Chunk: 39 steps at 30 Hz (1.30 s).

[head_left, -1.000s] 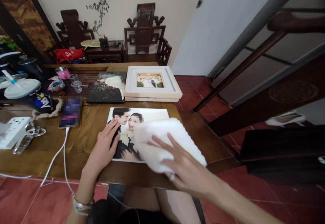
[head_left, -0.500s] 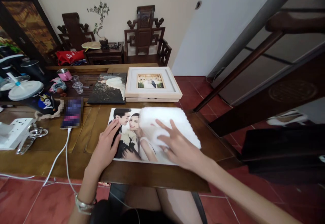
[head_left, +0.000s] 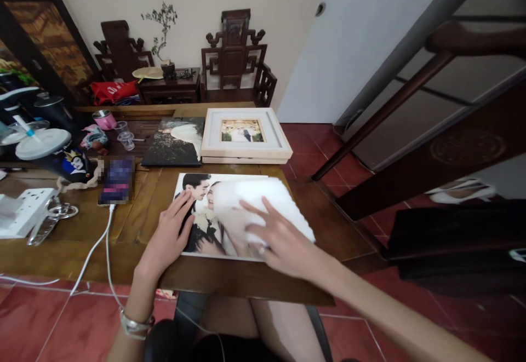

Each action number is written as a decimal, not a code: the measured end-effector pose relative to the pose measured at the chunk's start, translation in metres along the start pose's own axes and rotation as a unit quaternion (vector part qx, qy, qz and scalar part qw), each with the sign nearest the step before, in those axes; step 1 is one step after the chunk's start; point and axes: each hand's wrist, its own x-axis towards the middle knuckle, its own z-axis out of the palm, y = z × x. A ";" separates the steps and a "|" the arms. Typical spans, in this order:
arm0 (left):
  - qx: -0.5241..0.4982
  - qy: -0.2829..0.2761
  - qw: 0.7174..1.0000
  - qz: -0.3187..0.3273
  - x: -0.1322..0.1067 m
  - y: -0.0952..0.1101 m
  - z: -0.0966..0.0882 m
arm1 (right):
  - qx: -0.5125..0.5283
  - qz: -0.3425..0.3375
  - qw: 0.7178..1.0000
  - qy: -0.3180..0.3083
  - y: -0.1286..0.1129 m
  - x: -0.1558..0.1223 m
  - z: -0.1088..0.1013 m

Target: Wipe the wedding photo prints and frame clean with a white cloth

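Observation:
A glossy photo print (head_left: pixel 200 247) of a couple lies flat on the wooden table in front of me. My left hand (head_left: pixel 176 225) rests on the print's left edge, fingers stretched out flat and holding nothing. Over the right part of the print is a white fluffy cloth (head_left: pixel 283 203), covering much of one figure. My right hand (head_left: pixel 279 236) presses down on this cloth from above, its fingers spread; the thumb side is partly blurred.
Behind the print lie a dark photo panel (head_left: pixel 175 151) and a white picture frame (head_left: pixel 246 154). To the left are a phone (head_left: pixel 117 180) with a white cable (head_left: pixel 108 236), a clear hair claw (head_left: pixel 49 219), a power strip (head_left: pixel 28 208) and a lidded cup (head_left: pixel 43 144).
My right hand and the white cloth have slid left across the print, now covering more of the figure on the right. My left hand stays at the left edge.

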 end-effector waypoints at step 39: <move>-0.038 0.041 0.998 0.003 0.001 -0.002 0.002 | -0.045 0.053 0.996 0.056 0.047 0.037 -0.005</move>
